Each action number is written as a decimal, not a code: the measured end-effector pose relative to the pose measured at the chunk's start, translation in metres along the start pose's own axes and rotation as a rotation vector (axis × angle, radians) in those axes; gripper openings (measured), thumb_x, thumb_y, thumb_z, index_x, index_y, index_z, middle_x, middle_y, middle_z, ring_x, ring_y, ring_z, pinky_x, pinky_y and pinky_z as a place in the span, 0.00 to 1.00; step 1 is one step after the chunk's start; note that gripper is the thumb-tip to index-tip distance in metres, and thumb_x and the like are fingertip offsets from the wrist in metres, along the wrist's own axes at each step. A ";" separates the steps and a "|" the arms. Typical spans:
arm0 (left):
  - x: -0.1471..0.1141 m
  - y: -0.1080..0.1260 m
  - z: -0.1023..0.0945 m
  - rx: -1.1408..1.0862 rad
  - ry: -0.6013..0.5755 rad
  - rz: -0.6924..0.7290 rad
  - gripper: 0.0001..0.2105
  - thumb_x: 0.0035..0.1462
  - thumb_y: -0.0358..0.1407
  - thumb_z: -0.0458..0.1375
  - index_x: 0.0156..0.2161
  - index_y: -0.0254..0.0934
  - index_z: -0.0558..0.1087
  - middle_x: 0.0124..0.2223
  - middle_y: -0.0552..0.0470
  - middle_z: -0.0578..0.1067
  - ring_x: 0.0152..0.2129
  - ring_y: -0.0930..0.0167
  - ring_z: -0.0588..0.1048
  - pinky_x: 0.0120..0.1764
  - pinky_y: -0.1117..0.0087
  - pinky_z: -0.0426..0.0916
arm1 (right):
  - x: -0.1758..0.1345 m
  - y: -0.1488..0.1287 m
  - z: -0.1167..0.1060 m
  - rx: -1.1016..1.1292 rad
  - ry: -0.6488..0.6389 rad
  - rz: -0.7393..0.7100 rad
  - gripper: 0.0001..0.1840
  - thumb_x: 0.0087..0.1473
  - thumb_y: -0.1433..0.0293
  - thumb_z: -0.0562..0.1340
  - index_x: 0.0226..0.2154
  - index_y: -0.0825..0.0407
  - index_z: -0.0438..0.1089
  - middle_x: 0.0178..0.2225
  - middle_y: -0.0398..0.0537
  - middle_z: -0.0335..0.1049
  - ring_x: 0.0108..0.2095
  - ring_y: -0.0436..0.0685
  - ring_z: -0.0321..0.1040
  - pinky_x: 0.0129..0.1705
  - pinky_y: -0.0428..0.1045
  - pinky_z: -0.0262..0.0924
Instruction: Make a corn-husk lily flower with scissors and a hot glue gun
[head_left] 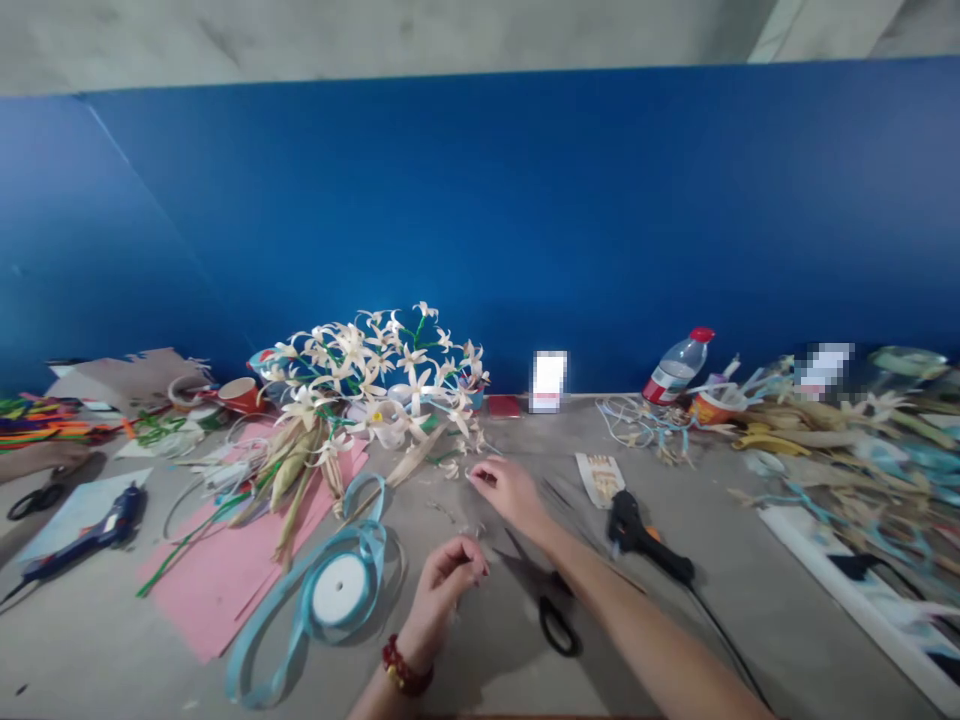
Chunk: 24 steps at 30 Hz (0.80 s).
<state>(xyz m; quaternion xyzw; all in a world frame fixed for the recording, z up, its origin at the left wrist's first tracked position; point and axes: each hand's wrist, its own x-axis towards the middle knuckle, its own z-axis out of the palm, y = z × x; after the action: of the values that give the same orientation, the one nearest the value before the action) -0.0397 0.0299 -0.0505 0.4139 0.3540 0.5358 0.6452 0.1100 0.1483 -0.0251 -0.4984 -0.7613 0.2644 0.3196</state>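
White star-petalled flowers (356, 352) on green stems stand in a spreading cluster at the back of the tabletop (780, 620), left of centre, in front of a blue wall (480, 200). Lowest blooms reach close to the right hand (517, 495), which is extended forward with its fingertips gathered. The left hand (448, 580) is nearer the wearer, fingers curled and thumb towards the forefinger; a red bracelet (406, 668) is on its wrist. Owing to blur, it cannot be told whether either grip is closed, or has a small or thin item in it.

Black-handled scissors (541, 590) lie between the two forearms, partly covered by the right one. Left of the left hand, a spool (339, 588) of light-blue ribbon rests flat, a loose length looping towards the near edge. Pink paper sheets (217, 590) lie beyond it to the left, with dried husks across their upper part.

Right of the right forearm: a black glue gun (649, 540), trailing its cord, and just behind it a small pale packet (600, 478). A red-capped bottle (673, 370) leans near the wall. At far left, another person's hand (56, 457) is near a blue glue gun (97, 530)
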 end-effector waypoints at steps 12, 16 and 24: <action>-0.005 0.002 -0.003 0.072 -0.077 0.075 0.14 0.57 0.43 0.61 0.27 0.34 0.72 0.27 0.51 0.70 0.27 0.70 0.67 0.34 0.70 0.60 | -0.006 -0.006 -0.003 -0.176 0.025 0.005 0.12 0.61 0.68 0.58 0.39 0.53 0.77 0.38 0.54 0.77 0.38 0.60 0.72 0.43 0.52 0.63; -0.009 0.011 0.004 0.337 -0.337 0.106 0.15 0.59 0.44 0.57 0.29 0.34 0.75 0.29 0.48 0.74 0.30 0.67 0.71 0.37 0.68 0.63 | -0.061 -0.032 -0.021 -0.042 -0.069 -0.045 0.15 0.62 0.60 0.57 0.42 0.50 0.77 0.40 0.51 0.78 0.40 0.58 0.74 0.43 0.50 0.67; -0.022 0.018 0.020 0.525 -0.711 0.060 0.08 0.54 0.37 0.56 0.28 0.36 0.71 0.27 0.52 0.70 0.26 0.70 0.68 0.32 0.71 0.65 | -0.154 -0.051 -0.027 0.267 -0.280 -0.024 0.23 0.59 0.59 0.62 0.55 0.46 0.71 0.54 0.56 0.72 0.54 0.65 0.68 0.57 0.60 0.61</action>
<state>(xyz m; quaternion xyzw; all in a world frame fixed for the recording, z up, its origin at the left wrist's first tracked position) -0.0322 0.0070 -0.0257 0.7323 0.2220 0.2706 0.5841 0.1468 -0.0111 -0.0052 -0.4008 -0.7622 0.4262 0.2770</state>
